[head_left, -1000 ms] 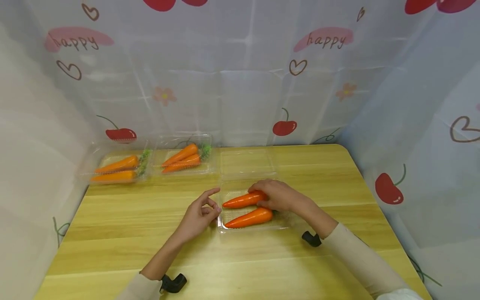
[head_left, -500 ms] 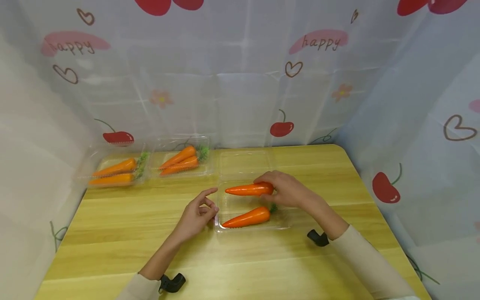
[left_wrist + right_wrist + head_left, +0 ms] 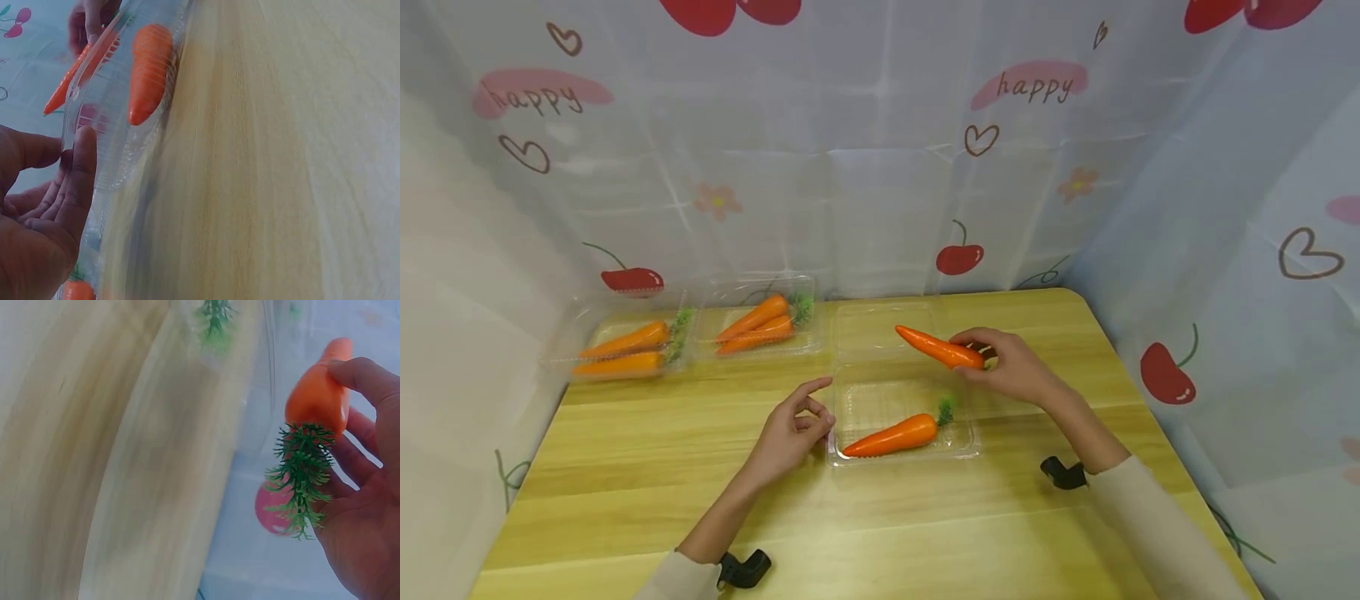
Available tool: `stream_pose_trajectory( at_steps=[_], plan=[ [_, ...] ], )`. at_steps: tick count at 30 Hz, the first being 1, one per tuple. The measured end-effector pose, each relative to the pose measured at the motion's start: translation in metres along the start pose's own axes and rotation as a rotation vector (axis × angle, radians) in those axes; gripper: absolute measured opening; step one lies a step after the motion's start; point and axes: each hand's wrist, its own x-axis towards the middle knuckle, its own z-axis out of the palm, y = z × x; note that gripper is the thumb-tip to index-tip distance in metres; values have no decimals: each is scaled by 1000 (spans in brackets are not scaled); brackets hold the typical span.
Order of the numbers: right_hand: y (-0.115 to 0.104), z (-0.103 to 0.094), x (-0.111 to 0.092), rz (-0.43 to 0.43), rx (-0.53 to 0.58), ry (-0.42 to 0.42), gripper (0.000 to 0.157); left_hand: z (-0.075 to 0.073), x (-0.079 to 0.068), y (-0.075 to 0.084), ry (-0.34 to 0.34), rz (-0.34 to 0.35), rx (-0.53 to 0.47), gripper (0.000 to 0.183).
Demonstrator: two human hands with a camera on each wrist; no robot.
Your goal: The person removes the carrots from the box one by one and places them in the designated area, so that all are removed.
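My right hand (image 3: 1011, 367) holds an orange carrot (image 3: 938, 347) by its thick end, above the back right of an open clear plastic box (image 3: 973, 443). Its tip points to the back left. In the right wrist view, green leafy tops (image 3: 301, 475) hang from the held carrot. Another carrot (image 3: 895, 436) lies inside the box along its front, tip to the left. With thumb and finger, my left hand (image 3: 792, 433) pinches the box's left rim, which the left wrist view shows between the fingertips (image 3: 85, 139).
Two more clear boxes stand at the back left, one with a pair of orange carrots (image 3: 625, 352), the other with a second pair (image 3: 756, 325). The open box's lid (image 3: 887, 327) lies back toward the printed curtain (image 3: 880, 208) along the wooden table (image 3: 647, 467).
The right hand has lifted one carrot out of the box, up and to the right, and its tip has swung upward. The left hand has stayed at the left rim.
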Motion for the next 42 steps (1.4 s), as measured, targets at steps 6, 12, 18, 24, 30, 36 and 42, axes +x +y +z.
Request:
stream_pose_trajectory(
  at_steps=[6, 12, 18, 24, 30, 36, 42],
  plan=[
    [14, -20, -13, 56, 4, 92, 39, 1, 1, 1, 5, -14, -11, 60],
    [43, -39, -20, 136, 35, 162, 40, 0, 1, -1, 15, -29, -18, 60],
    [89, -45, -30, 244, 74, 223, 45, 1, 0, -2, 21, -28, -42, 61],
    [123, -49, -42, 345, 62, 284, 50, 3, 0, -1, 9, -30, -46, 62],
    [139, -56, -47, 419, 22, 297, 58, 2, -1, 1, 13, -28, -20, 61],
    [143, -67, -52, 428, -38, 309, 60, 1, -1, 0, 4, -31, -14, 62],
    [146, -76, -50, 465, -144, 334, 62, -1, 2, -1, 2, -29, -9, 62]
  ],
)
